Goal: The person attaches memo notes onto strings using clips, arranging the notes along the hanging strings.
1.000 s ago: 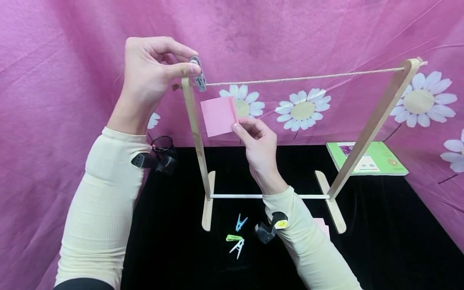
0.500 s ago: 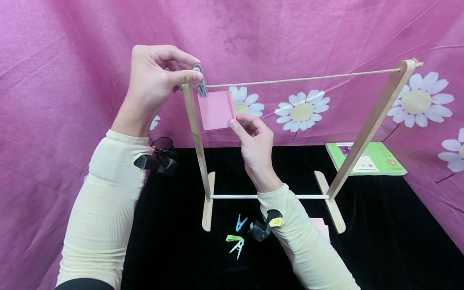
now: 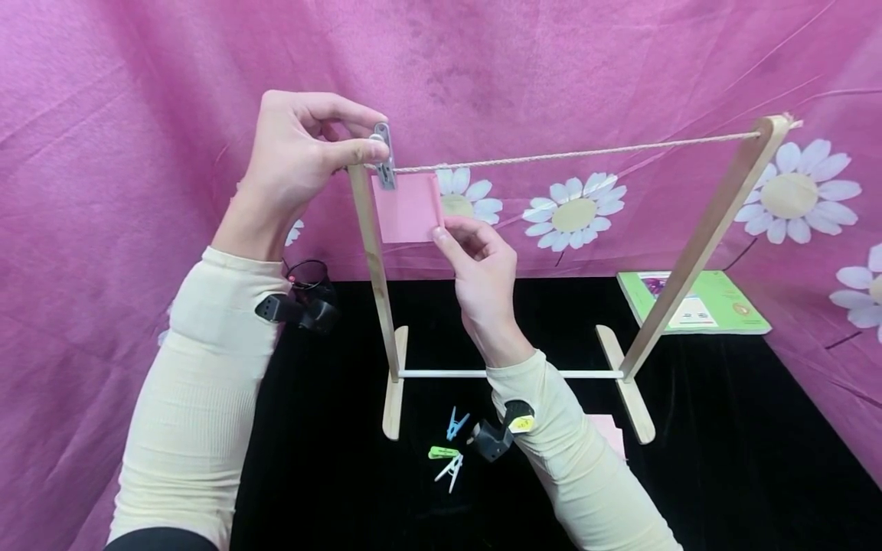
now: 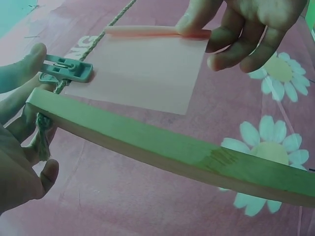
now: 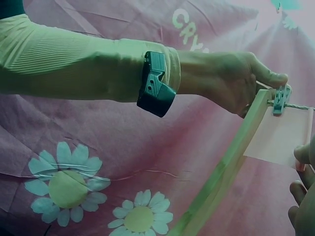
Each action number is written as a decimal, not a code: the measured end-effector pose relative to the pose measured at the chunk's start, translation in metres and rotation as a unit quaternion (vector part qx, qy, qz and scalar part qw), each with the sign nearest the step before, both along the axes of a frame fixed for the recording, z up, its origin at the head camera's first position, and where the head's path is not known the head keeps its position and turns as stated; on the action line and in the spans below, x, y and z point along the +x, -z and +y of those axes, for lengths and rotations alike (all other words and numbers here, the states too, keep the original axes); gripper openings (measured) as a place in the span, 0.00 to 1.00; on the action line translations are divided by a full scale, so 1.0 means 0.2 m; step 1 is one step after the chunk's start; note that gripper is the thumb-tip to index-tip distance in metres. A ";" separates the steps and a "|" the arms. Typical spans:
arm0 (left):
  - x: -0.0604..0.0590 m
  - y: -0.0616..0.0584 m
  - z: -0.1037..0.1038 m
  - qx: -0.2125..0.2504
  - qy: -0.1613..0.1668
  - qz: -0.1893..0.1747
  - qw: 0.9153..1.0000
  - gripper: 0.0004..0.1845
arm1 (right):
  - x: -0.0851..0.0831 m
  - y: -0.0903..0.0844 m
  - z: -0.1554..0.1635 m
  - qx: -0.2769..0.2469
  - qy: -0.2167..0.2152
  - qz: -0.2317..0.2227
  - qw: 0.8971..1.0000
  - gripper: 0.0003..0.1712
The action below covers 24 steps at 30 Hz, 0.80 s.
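A left hand (image 3: 298, 149) pinches a gray clip (image 3: 384, 159) on the rope (image 3: 579, 153), at the top of a pink sheet (image 3: 408, 213) whose side the right hand (image 3: 486, 274) pinches, the first hanging seemingly near done, three clips (image 3: 442, 452) and spare paper (image 3: 608, 433) unused below.

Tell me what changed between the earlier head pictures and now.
The right hand brought the pink paper square up and left toward the rope; its upper-left part now overlaps the gray clothespin, which the left hand moved slightly down and right. Neither hand let go. The blue, green and white clothespins stayed put.
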State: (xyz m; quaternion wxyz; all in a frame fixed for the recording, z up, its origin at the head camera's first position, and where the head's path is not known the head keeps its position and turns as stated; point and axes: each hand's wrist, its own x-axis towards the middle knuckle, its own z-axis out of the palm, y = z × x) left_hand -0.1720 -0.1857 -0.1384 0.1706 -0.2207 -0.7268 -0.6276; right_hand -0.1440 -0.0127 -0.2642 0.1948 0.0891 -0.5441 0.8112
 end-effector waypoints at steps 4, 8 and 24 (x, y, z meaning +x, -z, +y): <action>0.00 0.01 0.00 0.007 0.005 -0.006 1.000 0.12 | 0.01 0.00 0.00 0.002 -0.008 -0.001 1.000 0.12; 0.01 0.01 -0.01 0.011 0.010 -0.014 1.000 0.14 | 0.00 0.00 0.00 0.012 -0.012 -0.001 1.000 0.14; -0.01 0.07 -0.04 0.026 0.052 -0.005 0.998 0.15 | 0.06 0.21 0.17 0.005 -0.004 -0.042 0.999 0.18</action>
